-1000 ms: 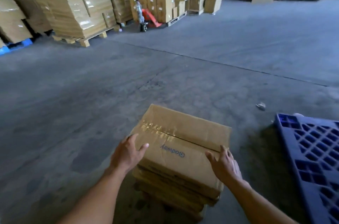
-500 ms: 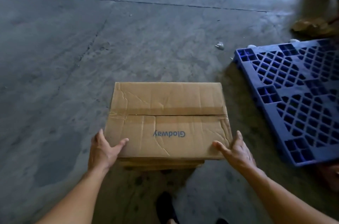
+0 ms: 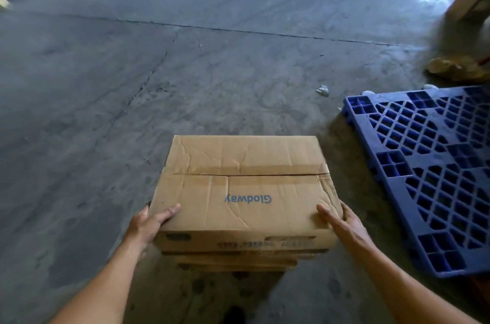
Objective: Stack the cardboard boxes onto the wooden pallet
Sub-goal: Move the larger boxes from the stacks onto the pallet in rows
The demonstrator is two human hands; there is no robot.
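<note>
Head view: I hold the cardboard box (image 3: 246, 191) by its two near corners, my left hand (image 3: 148, 223) on the left one and my right hand (image 3: 342, 223) on the right. Each thumb lies on the lid and the fingers wrap down the side. I judge I grip it this way because a box this wide needs squeezing from both ends to come up level.

The box rests on, or just above, a low pile of cardboard (image 3: 238, 260) on the floor (image 3: 132, 111). Under it I count at least two layers, but I cannot tell whether they are full or flattened.

Just right of the box lies one blue grid pallet (image 3: 437, 178). No wooden pallet shows plainly. Beyond the box, one small crumpled scrap (image 3: 322, 90) lies on the concrete.
</note>
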